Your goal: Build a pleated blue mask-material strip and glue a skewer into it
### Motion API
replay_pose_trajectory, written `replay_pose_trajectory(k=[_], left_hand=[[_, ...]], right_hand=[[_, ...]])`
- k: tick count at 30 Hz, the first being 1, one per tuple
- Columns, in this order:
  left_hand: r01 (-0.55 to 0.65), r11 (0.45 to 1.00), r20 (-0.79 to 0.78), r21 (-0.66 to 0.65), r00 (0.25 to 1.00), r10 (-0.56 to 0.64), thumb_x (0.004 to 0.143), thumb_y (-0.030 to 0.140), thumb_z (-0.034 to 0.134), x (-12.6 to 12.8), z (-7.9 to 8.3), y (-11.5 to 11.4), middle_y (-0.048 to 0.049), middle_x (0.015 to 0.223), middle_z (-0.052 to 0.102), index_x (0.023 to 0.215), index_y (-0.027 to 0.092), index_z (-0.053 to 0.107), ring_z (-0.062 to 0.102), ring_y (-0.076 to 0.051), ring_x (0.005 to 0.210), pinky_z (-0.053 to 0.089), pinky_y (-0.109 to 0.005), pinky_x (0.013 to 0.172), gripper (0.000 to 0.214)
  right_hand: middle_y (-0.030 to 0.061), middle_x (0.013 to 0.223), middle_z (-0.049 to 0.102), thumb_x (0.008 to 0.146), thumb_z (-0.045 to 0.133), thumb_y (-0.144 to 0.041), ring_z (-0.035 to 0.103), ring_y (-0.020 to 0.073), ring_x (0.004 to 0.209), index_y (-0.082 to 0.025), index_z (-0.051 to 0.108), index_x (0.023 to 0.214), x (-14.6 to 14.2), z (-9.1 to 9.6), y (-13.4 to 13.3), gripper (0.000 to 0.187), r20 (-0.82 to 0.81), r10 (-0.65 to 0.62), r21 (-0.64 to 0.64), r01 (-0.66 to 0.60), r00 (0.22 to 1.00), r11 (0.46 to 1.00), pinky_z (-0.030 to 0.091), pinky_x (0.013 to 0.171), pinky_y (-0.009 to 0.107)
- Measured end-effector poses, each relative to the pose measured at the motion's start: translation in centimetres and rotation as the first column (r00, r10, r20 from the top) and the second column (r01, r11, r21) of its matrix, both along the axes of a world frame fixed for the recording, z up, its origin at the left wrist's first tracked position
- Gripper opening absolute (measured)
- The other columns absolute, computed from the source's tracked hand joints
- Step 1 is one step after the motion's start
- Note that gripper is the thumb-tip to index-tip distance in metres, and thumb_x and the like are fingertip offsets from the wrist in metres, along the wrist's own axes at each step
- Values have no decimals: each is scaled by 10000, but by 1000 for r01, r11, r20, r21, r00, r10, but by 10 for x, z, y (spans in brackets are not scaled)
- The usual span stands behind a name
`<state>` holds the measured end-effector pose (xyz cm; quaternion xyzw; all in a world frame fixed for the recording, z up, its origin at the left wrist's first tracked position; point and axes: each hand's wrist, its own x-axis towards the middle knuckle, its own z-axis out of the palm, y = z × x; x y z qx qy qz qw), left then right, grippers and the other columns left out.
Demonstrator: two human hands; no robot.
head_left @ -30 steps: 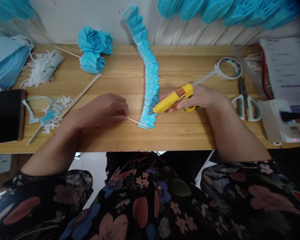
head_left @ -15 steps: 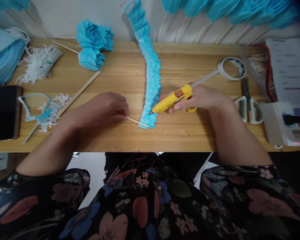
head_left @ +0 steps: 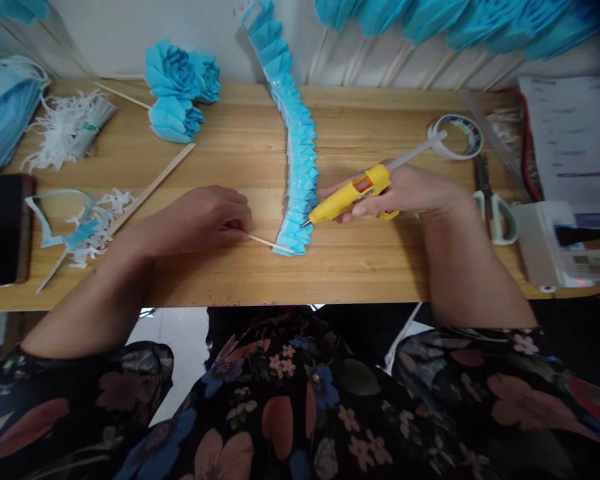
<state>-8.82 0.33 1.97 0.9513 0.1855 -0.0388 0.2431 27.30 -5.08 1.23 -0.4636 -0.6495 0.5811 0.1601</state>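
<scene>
A long pleated strip of blue fabric [head_left: 300, 143] runs from the back wall toward the table's front, with shiny glue along its length. My left hand [head_left: 210, 217] pinches a thin wooden stick [head_left: 263, 241], whose far tip lies across the strip's near end. In my right hand [head_left: 405, 193] is a yellow hot glue gun [head_left: 347, 197], gripped from the right side. Its metal nozzle is at the strip's right edge, close to the near end. A clear glue stick [head_left: 420, 148] juts from the back of the gun.
Blue fabric flowers [head_left: 173, 70] on sticks lie at the back left, near bundled white straps [head_left: 75, 127] and loose wooden sticks [head_left: 155, 187]. A phone [head_left: 3, 230] is far left. To the right are a tape roll [head_left: 473, 148], scissors [head_left: 500, 213] and a white box [head_left: 545, 247].
The glue gun's nozzle has shifted slightly right, toward the strip's edge. The whole view has slid a little, and my left hand keeps the stick on the strip's near end.
</scene>
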Motion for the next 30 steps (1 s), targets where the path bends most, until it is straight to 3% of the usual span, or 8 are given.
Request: replay_pose_trajectory(k=[6,9,15,30], left_hand=[[-1,1000,-9,11,1000,1,997,287,515,0,0,0,-51,858,679,834,194,701,615,-191,820,425,-293,772,264],[-2,1000,-28,16,1000,2,991,280,520,0,1,0,-53,868,694,837,193,709,621,-188,824,426,-288,781,259],[-11,1000,-27,26,1000,12,1001,292,509,0,0,-1,-48,870,691,844,190,708,615,-178,826,421,-278,787,273],[-8,999,42,-39,999,10,999,290,561,-1,-1,0,-56,857,669,817,191,684,601,-198,814,406,-308,772,241]], right_hand=[[74,974,838,791,876,-500,744,151,802,-151,769,1303,6,4,-2,629,-109,-4,10,5,994,1000,479,562,190],[69,964,837,793,885,-474,753,152,823,-155,766,1302,4,0,-2,612,-139,2,1,-2,990,1000,494,591,188],[84,990,830,786,883,-492,737,164,864,-123,792,1211,-2,-8,3,570,-44,50,-20,-51,998,999,562,783,260],[117,937,821,777,839,-608,668,175,800,-99,801,1127,-1,-6,3,619,86,34,-18,-33,996,999,440,609,258]])
